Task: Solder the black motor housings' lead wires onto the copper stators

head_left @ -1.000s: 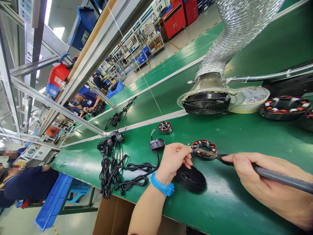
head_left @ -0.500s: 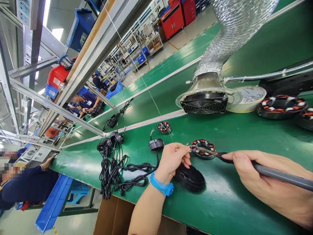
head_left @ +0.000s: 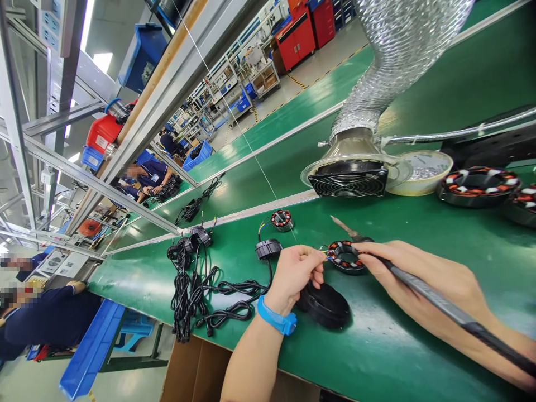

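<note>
Green rubber-matted tabletop (head_left: 377, 357) fills the view, seen at a steep tilt from the person's head. The left hand (head_left: 293, 272), with a blue wrist strap (head_left: 274, 315) around its wrist, pinches thin coloured wires (head_left: 323, 252) between thumb and fingers. They lead to a ring-shaped stator with orange and white windings (head_left: 345, 257), which lies flat on the tabletop just beyond the fingertips. The right hand (head_left: 419, 273) closes in a pen grip around a slim grey-handled soldering iron (head_left: 456, 312), its bare metal tip (head_left: 341, 225) angled up and away, clear of the stator. (Whether the wires are joined to anything there is too small to tell.)

A round black cap (head_left: 322, 306) sits just under the left hand. Beyond it are a smaller wired stator (head_left: 281, 220) and a black disc-shaped part on a cable (head_left: 268, 248), with bundled black cables (head_left: 184, 290) to the left. Farther along stand a silver flexible duct ending in a black fan grille (head_left: 347, 183), a cream bowl of silvery scraps (head_left: 421, 172), and larger stators (head_left: 479, 187). Across the line, a co-worker in a navy shirt (head_left: 146, 177) works at another bench.
</note>
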Available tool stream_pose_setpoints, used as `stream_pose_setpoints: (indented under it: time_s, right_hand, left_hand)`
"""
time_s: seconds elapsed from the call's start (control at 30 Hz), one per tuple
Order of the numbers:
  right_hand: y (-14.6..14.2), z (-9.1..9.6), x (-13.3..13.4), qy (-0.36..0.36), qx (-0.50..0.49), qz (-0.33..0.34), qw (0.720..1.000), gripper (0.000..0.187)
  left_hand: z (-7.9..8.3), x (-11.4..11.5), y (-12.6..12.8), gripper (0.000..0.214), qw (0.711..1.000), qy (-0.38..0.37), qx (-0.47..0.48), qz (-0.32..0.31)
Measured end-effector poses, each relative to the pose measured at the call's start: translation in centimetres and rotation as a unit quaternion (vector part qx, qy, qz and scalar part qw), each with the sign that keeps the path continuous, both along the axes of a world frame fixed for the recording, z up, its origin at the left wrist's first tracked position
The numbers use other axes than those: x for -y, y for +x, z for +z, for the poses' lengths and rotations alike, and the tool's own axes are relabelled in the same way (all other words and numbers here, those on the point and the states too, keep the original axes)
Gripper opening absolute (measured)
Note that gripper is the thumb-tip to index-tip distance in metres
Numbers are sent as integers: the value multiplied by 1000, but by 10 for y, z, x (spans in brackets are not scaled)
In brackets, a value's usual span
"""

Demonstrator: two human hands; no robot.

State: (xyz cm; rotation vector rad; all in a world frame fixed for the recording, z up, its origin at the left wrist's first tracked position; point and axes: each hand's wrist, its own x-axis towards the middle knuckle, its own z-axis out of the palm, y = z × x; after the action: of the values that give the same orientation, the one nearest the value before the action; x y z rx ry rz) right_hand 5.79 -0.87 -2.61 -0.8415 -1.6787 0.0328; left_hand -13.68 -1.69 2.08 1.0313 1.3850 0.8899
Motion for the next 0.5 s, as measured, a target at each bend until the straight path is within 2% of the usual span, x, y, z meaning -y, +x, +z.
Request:
stream_pose_setpoints:
  time_s: [0.17, 0.23, 0.33, 0.43, 0.5]
  right_hand:
    - [-5, -38, -25, -97, 74, 50, 991, 54]
    - [-8, -48, -33, -128, 71, 92, 985, 54]
    - [-10, -53, -38, -164, 61, 137, 975, 49]
    - [-6, -50, -41, -167, 34, 160, 972, 45]
    - [-3, -50, -42, -156, 31, 178, 971, 48]
  left_hand:
    - [13, -2, -11, 63, 999, -19, -10, -40]
    - [19, -2, -20, 66, 996, -46, -22, -68]
    - [25, -2, -35, 66, 992, -79, -43, -84]
    - [23, -2, -43, 61, 991, -86, -58, -84]
    - [21, -2, -40, 52, 991, -82, -63, -84]
